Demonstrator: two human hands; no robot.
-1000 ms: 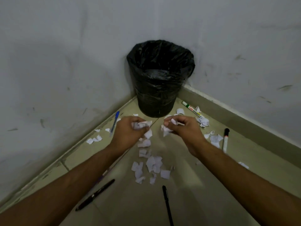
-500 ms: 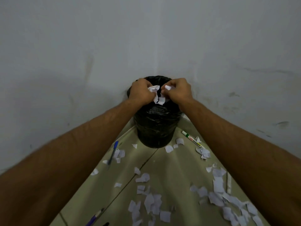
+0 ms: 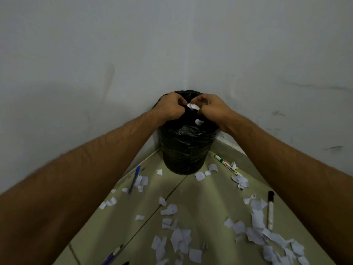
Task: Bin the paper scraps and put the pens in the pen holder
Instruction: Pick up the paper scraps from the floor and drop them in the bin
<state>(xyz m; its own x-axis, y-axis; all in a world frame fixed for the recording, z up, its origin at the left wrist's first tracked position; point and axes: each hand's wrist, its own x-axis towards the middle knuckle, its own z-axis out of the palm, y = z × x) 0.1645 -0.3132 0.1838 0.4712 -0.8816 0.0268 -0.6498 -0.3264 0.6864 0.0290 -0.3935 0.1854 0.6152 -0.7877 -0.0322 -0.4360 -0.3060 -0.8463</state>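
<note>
A bin lined with a black bag [image 3: 186,150] stands in the corner. Both my hands hover over its mouth. My right hand [image 3: 212,109] pinches a white paper scrap [image 3: 193,106] at its fingertips. My left hand [image 3: 172,108] is curled close beside it, with no paper showing in it. Another scrap [image 3: 199,122] is dropping into the bin. Many scraps [image 3: 181,240] litter the floor. Among them lie a blue pen [image 3: 134,178], a green whiteboard marker [image 3: 226,165], a black-capped marker [image 3: 270,209] and a purple pen [image 3: 112,255]. No pen holder is in view.
Two grey walls meet behind the bin, with a skirting strip [image 3: 229,144] along the right one. The floor is of olive tiles [image 3: 206,203]. A dense heap of scraps [image 3: 273,241] lies under my right forearm.
Both hands rose from the floor with scraps to the bin's mouth. Since half a second ago most of the paper has left them, and one piece is falling.
</note>
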